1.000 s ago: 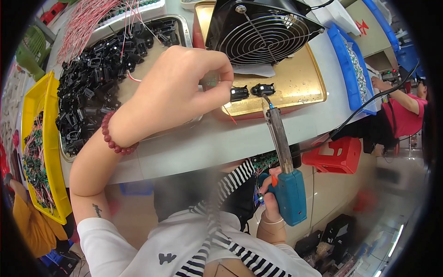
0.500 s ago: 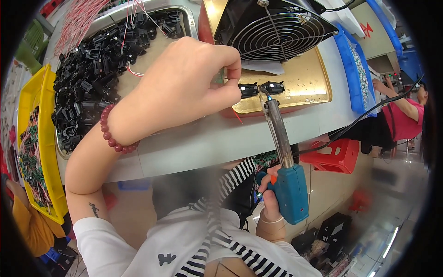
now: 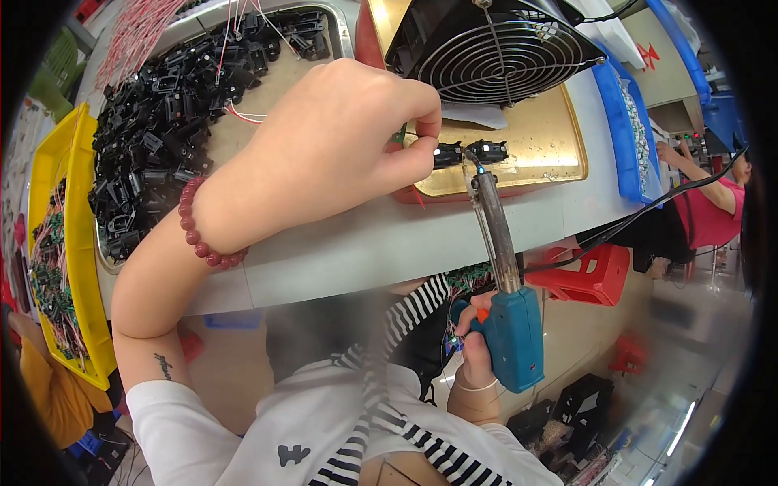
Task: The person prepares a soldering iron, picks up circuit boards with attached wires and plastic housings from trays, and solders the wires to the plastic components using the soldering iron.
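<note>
Between thumb and forefinger of the left hand, the grip pinches narrowly on a thin wire that runs to a small black connector lying on the gold-coloured tray. That connector sits just right of the fingertips, touching them or nearly so, and a second black connector lies just beyond it, farther from the grip. A red bead bracelet circles the left wrist.

Below and to the right of that grip, the right hand has its own grip wrapped tight round the blue handle of a soldering gun. The gun's metal barrel rises from the hand toward the tray, and its tip stands in the gap between the two connectors, at or just against them; whether it touches cannot be told.

Beyond the left grip, a black wire-guarded fan stands on the tray's far part. To the left of the hand, a metal tray holds a heap of black connectors with red and white leads. A yellow bin sits at the far left edge of the pale counter.
</note>
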Demonstrator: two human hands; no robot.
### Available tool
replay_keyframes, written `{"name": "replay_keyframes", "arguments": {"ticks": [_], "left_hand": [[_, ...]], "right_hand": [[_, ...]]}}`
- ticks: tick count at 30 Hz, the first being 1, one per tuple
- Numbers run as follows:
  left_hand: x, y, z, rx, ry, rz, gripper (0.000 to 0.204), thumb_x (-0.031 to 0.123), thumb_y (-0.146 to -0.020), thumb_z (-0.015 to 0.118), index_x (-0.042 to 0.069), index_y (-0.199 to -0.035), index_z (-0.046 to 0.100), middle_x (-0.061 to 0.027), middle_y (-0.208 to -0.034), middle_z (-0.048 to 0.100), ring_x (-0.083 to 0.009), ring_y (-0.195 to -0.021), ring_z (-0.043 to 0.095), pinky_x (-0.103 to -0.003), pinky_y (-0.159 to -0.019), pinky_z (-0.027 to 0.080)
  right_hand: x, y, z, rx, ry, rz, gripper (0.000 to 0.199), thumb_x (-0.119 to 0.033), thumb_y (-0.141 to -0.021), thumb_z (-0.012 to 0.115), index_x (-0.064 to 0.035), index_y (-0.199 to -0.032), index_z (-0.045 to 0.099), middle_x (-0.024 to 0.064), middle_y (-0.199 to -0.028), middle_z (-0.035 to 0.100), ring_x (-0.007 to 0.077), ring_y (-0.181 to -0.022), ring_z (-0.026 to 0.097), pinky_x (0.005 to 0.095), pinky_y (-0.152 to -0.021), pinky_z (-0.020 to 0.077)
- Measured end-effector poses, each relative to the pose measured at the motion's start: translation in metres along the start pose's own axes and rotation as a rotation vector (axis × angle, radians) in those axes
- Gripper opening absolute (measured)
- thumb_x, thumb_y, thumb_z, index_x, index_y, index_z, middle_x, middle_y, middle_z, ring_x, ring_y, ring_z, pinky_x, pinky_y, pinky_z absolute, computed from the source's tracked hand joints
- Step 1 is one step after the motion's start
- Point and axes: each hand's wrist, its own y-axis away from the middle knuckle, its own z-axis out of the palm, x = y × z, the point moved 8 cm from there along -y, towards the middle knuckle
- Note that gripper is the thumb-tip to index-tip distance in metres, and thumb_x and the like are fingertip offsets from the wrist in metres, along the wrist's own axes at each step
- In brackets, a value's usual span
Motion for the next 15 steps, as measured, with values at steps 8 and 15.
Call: {"name": "replay_keyframes", "arguments": {"ticks": [8, 15], "left_hand": [[0.001, 0.0, 0.0, 0.017, 0.007, 0.027, 0.007, 0.007, -0.075, 0.065, 0.001, -0.078, 0.064, -0.0104, -0.069, 0.064, -0.0247, -0.056, 0.061, -0.03, -0.051, 0.047], [0.001, 0.0, -0.001, 0.027, 0.027, 0.026, 0.007, 0.007, -0.074, 0.065, 0.001, -0.078, 0.064, -0.0105, -0.069, 0.064, -0.0248, -0.056, 0.061, -0.03, -0.051, 0.048]], "right_hand": [[0.001, -0.001, 0.0, -0.098, 0.256, -0.095, 0.01, 0.001, -0.073, 0.064, -0.0064, -0.079, 0.061, 0.0106, -0.08, 0.056, 0.0305, -0.075, 0.056, 0.0378, -0.066, 0.0463], [0.006, -0.001, 0.004, -0.179, 0.485, -0.129, 0.007, -0.003, -0.077, 0.064, -0.006, -0.075, 0.058, 0.0114, -0.08, 0.055, 0.03, -0.075, 0.056, 0.0372, -0.066, 0.0459]]}}
